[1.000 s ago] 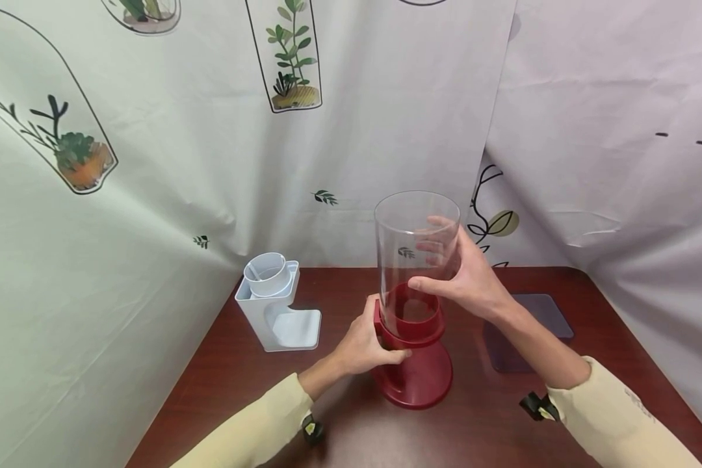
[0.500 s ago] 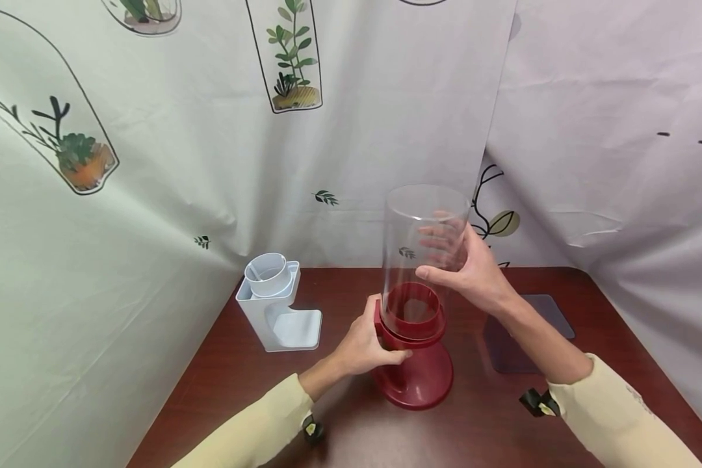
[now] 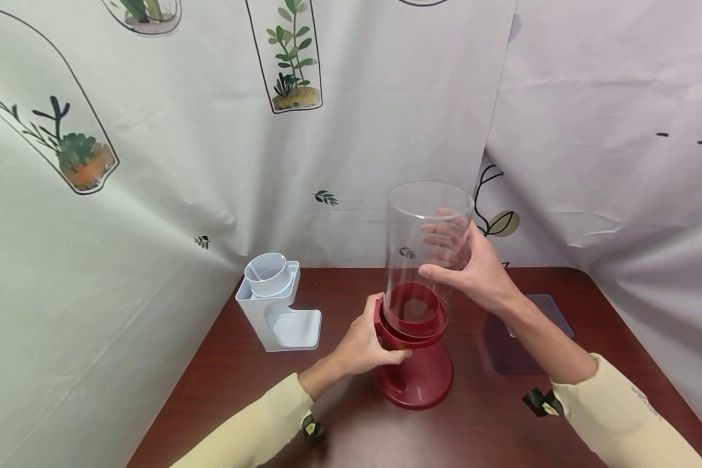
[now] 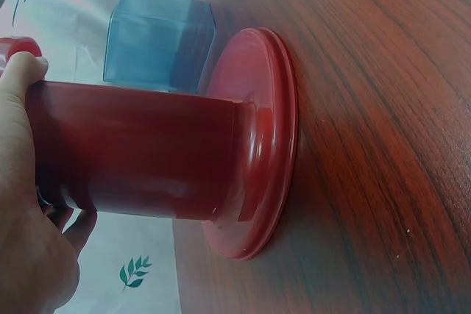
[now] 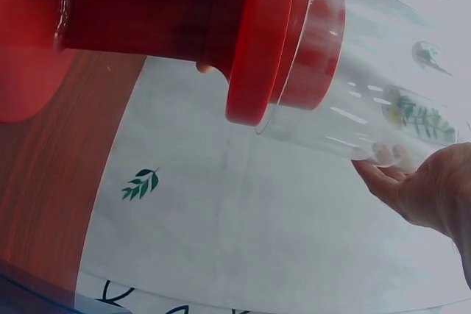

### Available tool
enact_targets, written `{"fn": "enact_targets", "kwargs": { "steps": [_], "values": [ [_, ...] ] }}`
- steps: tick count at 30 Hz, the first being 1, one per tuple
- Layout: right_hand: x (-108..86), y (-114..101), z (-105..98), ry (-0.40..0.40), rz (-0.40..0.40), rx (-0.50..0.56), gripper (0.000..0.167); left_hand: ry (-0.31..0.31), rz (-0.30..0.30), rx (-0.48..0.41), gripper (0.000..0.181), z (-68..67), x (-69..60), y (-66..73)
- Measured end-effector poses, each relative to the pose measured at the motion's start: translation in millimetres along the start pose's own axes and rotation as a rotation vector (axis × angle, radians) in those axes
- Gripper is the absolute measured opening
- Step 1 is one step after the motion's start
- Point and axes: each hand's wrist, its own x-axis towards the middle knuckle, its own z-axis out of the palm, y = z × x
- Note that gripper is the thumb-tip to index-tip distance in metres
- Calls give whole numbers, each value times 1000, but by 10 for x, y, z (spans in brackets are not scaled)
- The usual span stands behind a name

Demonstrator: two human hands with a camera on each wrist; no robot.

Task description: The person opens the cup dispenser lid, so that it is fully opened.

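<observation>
A red stand (image 3: 424, 380) with a wide round base stands upright on the table, right of centre in the head view. My left hand (image 3: 359, 344) grips its column (image 4: 140, 152) just under the ring-shaped top. A tall clear cylinder (image 3: 403, 227) is held from the right side by my right hand (image 3: 482, 270), thumb in front and fingers behind. The cylinder's lower rim surrounds the stand's inner red collar (image 5: 316, 53). In the right wrist view a narrow gap shows between that rim and the outer red flange (image 5: 257, 49).
To the left stands a pale blue holder (image 3: 266, 312) with a round cup in its top and a flat foot. A see-through bluish box (image 3: 511, 344) sits to the right, partly behind my right forearm. Printed white sheeting (image 3: 351, 143) hangs behind the table (image 3: 351, 429).
My right hand and the clear cylinder have shifted slightly up and to the right, and the cylinder's lean has changed. My left hand and the red stand have stayed put.
</observation>
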Motion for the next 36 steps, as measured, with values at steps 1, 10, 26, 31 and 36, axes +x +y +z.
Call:
{"fn": "enact_targets", "kwargs": {
  "steps": [1,10,26,31,36],
  "values": [
    [0,-2,-3,0,-1,2,89,-2,-5,3,99,-1,0,-1],
    [7,-28,-16,1,-16,25,89,5,-4,20,100,-4,-1,-3],
    [-12,-55,-74,9,-51,73,86,9,-31,30,101,6,3,-7],
    [-24,-75,-94,20,-54,68,83,12,-37,30,102,11,-6,-4],
    [-29,-97,-119,38,-65,91,84,13,-44,36,102,5,-8,4]
  ]
}}
